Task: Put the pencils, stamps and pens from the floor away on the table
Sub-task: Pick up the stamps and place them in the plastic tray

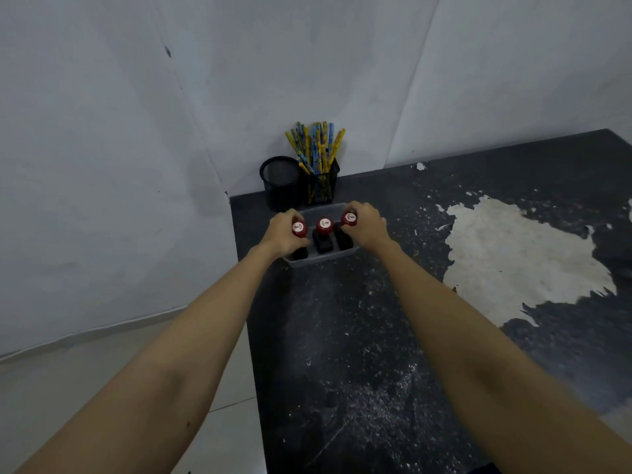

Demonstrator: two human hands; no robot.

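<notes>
Reaching forward over the dark, worn table [359, 336], both bare arms stretch toward a clear plastic tray [319, 260] near the far left corner; the left hand [282, 234] has its fingers curled round the red knob of the left stamp [299, 229], and the right hand [366, 227] grasps the red knob of the right stamp [349, 218] in the same way; between them the middle stamp [324, 226] stands upright in the tray, untouched, its black base on the tray floor and a white label on its knob; whether the two gripped stamps rest on the tray floor or hang just above it cannot be told, though their black bases sit within its walls; just behind the tray stand two black mesh cups side by side against the white wall [136, 131]; the left cup [280, 183] shows no contents, the right cup [321, 186] holds a bunch of yellow and blue patterned pencils [318, 145], fanned upward; a large pale patch [523, 254] of peeled surface marks the table to the right; pale floor tiles [85, 371] lie below on the left.
</notes>
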